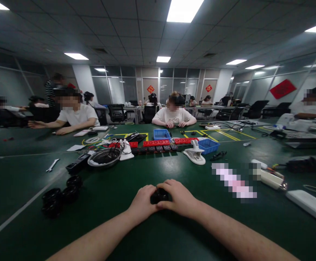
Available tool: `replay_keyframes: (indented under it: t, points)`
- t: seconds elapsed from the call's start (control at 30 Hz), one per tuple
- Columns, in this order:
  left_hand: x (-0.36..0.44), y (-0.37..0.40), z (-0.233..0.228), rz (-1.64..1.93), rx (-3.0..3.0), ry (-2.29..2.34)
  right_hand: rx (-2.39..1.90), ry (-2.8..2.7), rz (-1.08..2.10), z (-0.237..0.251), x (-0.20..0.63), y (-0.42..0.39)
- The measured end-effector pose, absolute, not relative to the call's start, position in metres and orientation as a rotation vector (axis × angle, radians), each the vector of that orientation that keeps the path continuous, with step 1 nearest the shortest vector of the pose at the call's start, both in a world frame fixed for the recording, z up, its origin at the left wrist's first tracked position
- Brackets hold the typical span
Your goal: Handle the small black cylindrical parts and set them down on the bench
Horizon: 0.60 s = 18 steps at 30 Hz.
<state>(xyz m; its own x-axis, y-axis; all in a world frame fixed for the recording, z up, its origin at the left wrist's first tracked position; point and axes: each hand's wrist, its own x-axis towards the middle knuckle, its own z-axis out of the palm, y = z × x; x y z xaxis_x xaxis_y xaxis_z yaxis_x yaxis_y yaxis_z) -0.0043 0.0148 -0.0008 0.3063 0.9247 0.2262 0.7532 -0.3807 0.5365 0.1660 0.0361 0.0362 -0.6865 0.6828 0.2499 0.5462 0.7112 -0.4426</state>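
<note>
My left hand (143, 201) and my right hand (180, 198) meet over the green table. Between them is a small black rounded part (159, 195), gripped from both sides. Fingers and thumbs cover much of it, so its exact kind does not show. To the left stand several glossy black round pieces (70, 194), grouped close together; they look like short ribbed cylinders.
Ahead lie a metal dish (103, 158), red socket strips (156, 142), blue bins (161, 134) and a white clip base (195, 155). A wrench (53, 165) lies left, a white bar (311, 206) right. Across the table sits a person (174, 114).
</note>
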Motion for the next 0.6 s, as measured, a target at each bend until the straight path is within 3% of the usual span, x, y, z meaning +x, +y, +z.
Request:
replay_keyframes:
  t: [0.13, 0.43, 0.6]
  points:
    - [-0.002, 0.014, 0.003, 0.680, 2.207, 1.551, -0.874, -2.424, 0.486, 0.037, 0.163, 0.035]
    - [-0.006, 0.014, 0.007, 0.683, 2.128, 1.731, -0.869, -1.926, 0.868, 0.023, 0.171, 0.054]
    - [-0.014, 0.021, 0.004, 0.692, 2.099, 1.877, -1.047, -1.973, 0.734, 0.008, 0.173, 0.066]
